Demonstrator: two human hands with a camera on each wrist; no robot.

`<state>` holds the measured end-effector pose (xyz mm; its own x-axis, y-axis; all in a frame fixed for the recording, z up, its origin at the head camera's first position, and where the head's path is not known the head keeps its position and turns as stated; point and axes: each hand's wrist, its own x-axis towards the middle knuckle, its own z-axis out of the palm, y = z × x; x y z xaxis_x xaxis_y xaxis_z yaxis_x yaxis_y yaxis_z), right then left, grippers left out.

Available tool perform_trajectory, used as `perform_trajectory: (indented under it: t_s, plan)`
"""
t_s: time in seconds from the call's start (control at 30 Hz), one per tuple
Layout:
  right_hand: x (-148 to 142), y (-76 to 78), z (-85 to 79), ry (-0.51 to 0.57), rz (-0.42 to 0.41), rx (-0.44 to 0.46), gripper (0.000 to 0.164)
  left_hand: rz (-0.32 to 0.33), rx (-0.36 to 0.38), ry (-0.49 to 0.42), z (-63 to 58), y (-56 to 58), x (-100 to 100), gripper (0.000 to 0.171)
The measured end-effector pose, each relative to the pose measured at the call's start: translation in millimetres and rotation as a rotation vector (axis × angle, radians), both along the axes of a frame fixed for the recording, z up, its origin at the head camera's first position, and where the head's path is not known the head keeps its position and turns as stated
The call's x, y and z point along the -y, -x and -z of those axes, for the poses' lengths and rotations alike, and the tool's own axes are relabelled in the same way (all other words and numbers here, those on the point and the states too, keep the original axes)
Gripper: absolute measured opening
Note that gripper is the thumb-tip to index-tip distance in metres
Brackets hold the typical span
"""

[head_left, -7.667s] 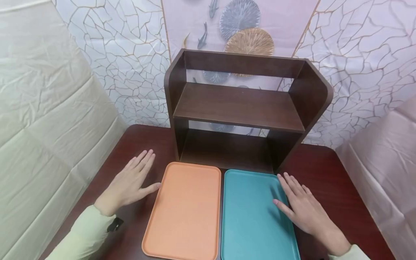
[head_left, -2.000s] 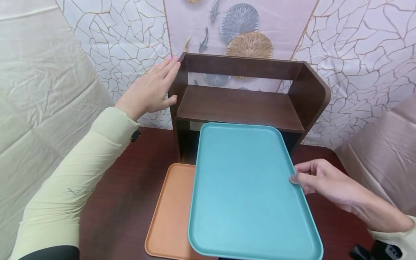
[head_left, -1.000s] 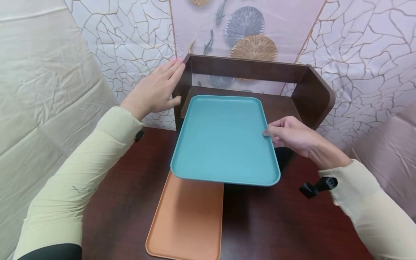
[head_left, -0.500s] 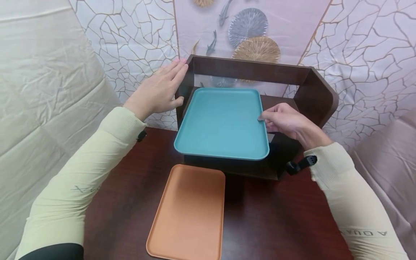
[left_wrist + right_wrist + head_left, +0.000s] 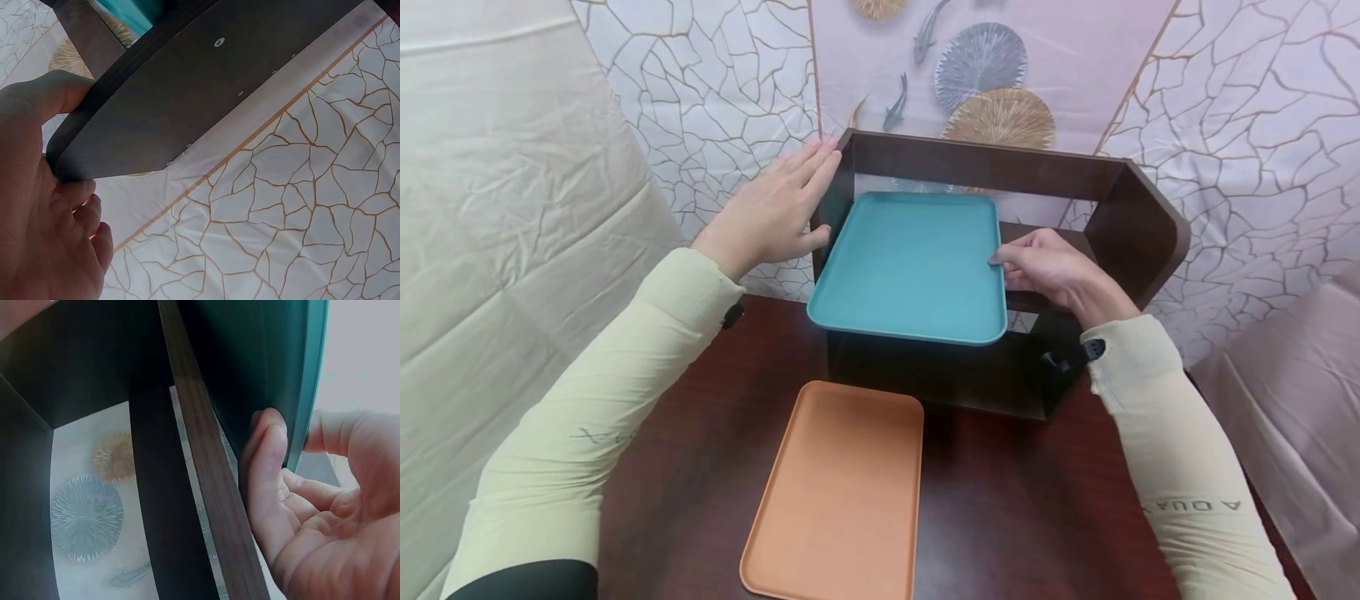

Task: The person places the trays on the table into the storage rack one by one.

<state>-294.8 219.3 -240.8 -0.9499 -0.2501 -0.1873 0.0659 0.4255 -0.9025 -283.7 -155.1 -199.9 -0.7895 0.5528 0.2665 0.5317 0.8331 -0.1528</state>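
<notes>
A teal tray (image 5: 917, 267) lies tilted at the upper shelf of a dark brown bookshelf (image 5: 985, 162), its near end jutting past the shelf's front. Thumb and curled fingers of my right hand (image 5: 1047, 262) pinch the tray's right rim; the right wrist view shows the thumb and fingers on opposite faces of the teal tray (image 5: 294, 375). My left hand (image 5: 775, 208) rests against the bookshelf's left side panel, fingers straight along its top and thumb at its front edge. In the left wrist view, that panel (image 5: 181, 94) shows its outer face.
An orange tray (image 5: 838, 492) lies on the dark red table (image 5: 1000, 517) in front of the bookshelf. Patterned cloth (image 5: 730, 100) hangs behind, and plain cloth (image 5: 527, 208) hangs at the left side.
My right hand has lifted the teal tray from beside the orange one and moved it up and forward to the upper shelf. My left hand has gone from over the table to the side panel.
</notes>
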Motion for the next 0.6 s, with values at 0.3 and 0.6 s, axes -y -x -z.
perform_trajectory:
  t_s: [0.3, 0.6]
  plan:
    - [3.5, 6.9, -1.7, -0.067, 0.025, 0.013, 0.050, -0.005, 0.011, 0.004, -0.6, -0.5, -2.0, 0.087]
    - [12.6, 2.0, -6.2, -0.218, 0.115, -0.006, 0.047, -0.006, 0.012, -0.001, 0.1, -1.3, -1.3, 0.087]
